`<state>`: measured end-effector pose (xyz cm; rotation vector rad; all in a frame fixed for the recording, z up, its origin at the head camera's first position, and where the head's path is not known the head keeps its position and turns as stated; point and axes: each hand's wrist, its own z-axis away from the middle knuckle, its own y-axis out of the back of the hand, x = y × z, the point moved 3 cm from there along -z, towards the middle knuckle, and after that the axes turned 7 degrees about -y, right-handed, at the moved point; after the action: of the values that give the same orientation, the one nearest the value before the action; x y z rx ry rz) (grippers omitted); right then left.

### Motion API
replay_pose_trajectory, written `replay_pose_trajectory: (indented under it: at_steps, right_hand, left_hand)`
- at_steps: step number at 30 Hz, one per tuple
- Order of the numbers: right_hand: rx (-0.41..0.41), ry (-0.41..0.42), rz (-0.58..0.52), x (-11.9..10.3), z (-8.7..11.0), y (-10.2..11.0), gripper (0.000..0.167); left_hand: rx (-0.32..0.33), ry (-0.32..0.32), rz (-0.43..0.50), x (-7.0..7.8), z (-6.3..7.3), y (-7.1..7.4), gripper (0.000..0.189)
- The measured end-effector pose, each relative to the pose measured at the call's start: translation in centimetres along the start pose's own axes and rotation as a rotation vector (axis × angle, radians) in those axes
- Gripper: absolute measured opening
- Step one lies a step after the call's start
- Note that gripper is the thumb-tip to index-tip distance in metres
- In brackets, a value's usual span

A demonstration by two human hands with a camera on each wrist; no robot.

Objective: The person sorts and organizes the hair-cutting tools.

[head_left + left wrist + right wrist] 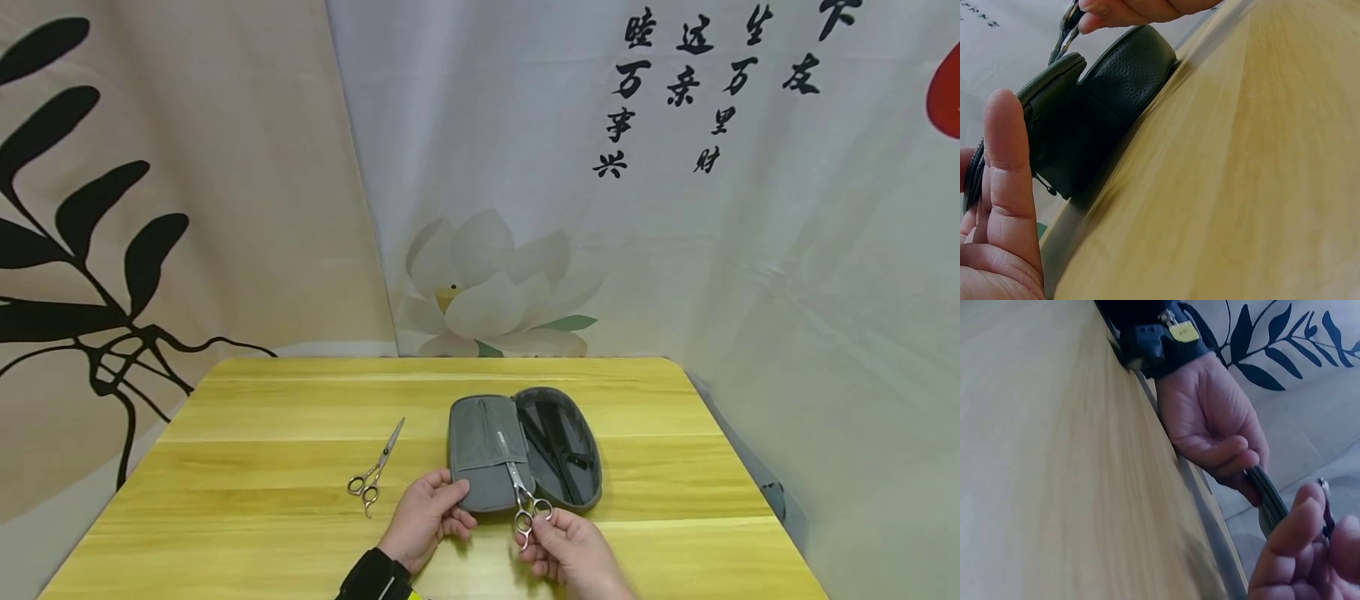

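Note:
A grey zip case (476,490) lies unfolded on the table. My left hand (424,518) grips the near left corner of its flap, thumb on top and fingers beneath. With its fingertips, my right hand (572,553) pinches the finger rings of a pair of silver scissors (516,478). Their blades point away from me and run into the pocket (487,433) on the flap, where the tips are hidden. In the left wrist view the case's dark textured outside (1129,78) shows, with the flap tilted up off the table.
A second pair of silver scissors (386,452) lies on the wooden table (262,467), left of the case. Long black items (557,442) sit in the case's deeper right half. Printed cloth (495,167) hangs behind the table's far edge.

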<state>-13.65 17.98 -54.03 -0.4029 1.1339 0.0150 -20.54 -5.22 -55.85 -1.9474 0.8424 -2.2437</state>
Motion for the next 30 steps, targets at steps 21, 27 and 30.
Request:
replay_pose_trajectory:
  at_steps: [21,27,30]
  right_hand:
    - [0.024,-0.04,0.047,-1.3,-0.3,0.0,0.029]
    - [0.002,-0.033,0.032,-1.3,-0.7,-0.7,0.026]
    - [0.011,-0.025,0.022,-1.4,-0.8,-0.9,0.024]
  left_hand:
    - [-0.018,0.002,0.002,-0.4,0.0,0.0,0.01]
    - [-0.002,-0.005,-0.006,-0.3,-0.1,0.1,0.015]
    - [0.001,-0.001,-0.013,-0.2,-0.1,0.2,0.015]
